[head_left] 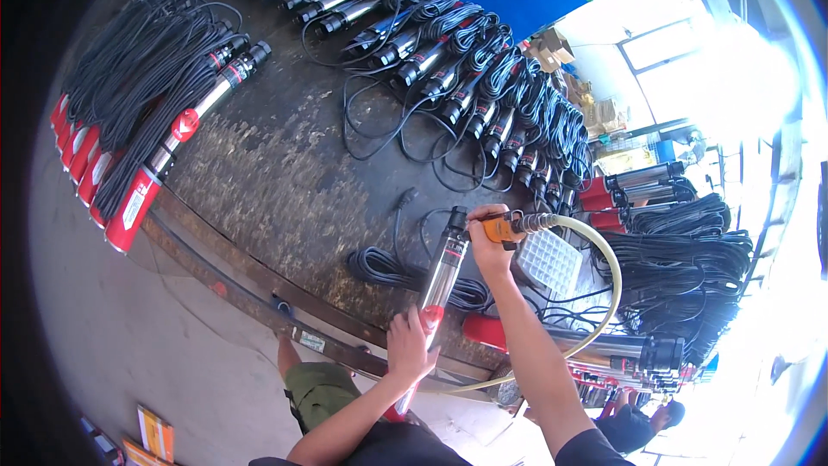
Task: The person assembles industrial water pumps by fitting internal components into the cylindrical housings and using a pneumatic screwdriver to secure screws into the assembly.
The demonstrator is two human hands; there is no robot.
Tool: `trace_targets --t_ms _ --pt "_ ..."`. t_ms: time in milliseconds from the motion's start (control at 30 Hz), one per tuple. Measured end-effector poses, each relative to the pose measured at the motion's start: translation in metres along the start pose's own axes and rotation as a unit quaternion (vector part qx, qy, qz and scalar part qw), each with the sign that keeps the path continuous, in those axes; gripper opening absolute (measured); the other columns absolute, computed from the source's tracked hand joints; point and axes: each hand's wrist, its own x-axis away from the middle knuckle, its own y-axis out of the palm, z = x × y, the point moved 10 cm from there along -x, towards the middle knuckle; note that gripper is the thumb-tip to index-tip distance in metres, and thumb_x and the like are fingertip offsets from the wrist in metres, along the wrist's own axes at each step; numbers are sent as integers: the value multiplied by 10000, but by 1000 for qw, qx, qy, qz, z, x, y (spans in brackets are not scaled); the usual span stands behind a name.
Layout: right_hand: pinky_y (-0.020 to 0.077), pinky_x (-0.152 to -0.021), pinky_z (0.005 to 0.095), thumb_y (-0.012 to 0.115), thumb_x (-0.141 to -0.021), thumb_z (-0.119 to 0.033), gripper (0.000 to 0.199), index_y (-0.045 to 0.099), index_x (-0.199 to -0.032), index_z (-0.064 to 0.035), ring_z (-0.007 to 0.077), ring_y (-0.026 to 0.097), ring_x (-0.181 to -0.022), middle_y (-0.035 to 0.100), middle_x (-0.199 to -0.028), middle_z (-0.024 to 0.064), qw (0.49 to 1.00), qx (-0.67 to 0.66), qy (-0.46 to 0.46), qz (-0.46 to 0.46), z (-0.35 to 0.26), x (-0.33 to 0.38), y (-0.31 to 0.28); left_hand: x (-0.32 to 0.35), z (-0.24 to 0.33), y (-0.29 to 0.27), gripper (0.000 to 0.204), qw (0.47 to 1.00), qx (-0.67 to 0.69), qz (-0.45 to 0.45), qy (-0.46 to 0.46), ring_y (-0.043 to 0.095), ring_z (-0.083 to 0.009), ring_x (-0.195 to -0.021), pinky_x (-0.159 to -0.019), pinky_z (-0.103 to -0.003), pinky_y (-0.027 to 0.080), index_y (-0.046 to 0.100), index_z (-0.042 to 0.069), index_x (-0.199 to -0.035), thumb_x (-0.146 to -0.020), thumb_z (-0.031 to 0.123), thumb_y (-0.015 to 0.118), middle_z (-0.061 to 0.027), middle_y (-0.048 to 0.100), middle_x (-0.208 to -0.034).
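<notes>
A slim silver submersible pump [444, 273] with a black top end and a red label lies slantwise over the table's near edge. Around its lower body, by the red label, my left hand [410, 349] is closed. My right hand [489, 240] grips an orange air tool [499, 228] at the pump's black end; whether its tip touches the pump is hidden. From the tool a cream hose [617, 280] curves right and back down past my right forearm. A coil of black cable [379, 266] rests on the table beside and behind the pump.
Rows of finished-looking pumps with coiled cables [466, 78] line the table's far side. More pumps [185, 125] are stacked at the left edge. A white compartment tray [550, 261] stands right of my hand, near piled cables [681, 255]. Another person [634, 427] is at the lower right.
</notes>
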Motion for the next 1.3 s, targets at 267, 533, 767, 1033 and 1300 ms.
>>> trace_targets --t_ms 267,533,767,1033,1300 --pt "518 -679 274 644 -729 71 113 640 -810 -7 131 640 -712 687 -791 60 998 -22 17 48 13 -1 -8 7 2 14 836 998 -56 -14 -14 596 -386 -1022 -916 -450 494 305 -77 -1437 -758 132 745 -257 559 -1167" --pt "514 -765 264 657 -805 63 189 660 -977 -15 106 638 -836 704 -946 47 994 23 -21 102 -28 15 -20 3 7 25 1024 994 -96 -55 -10 561 -376 -1061 -934 -461 468 284 -36 -1452 -666 271 863 -214 525 -1153" --pt "412 -968 337 399 -940 -311 461 556 -1212 27 203 534 -1044 565 -1137 111 937 -25 25 348 -94 204 -81 -1 -31 -11 970 995 -50 -30 -81 490 -436 -1146 -985 -537 418 401 -52 -1316 -596 370 897 -261 476 -1235" --pt "482 -584 309 346 -840 -871 891 616 -901 -24 175 558 -602 610 -718 42 486 -587 447 469 127 461 -70 21 -21 -35 1022 981 -187 17 -52 515 -440 -1150 -992 -508 434 407 -96 -1332 -606 413 916 -277 529 -1221" --pt "551 -714 323 574 -917 -575 637 643 -1116 26 186 656 -767 698 -911 92 694 -449 497 264 104 373 -31 7 -53 -48 740 959 -274 46 -59 620 -460 -1010 -910 -509 515 530 -70 -1091 -577 335 877 -261 596 -1114"
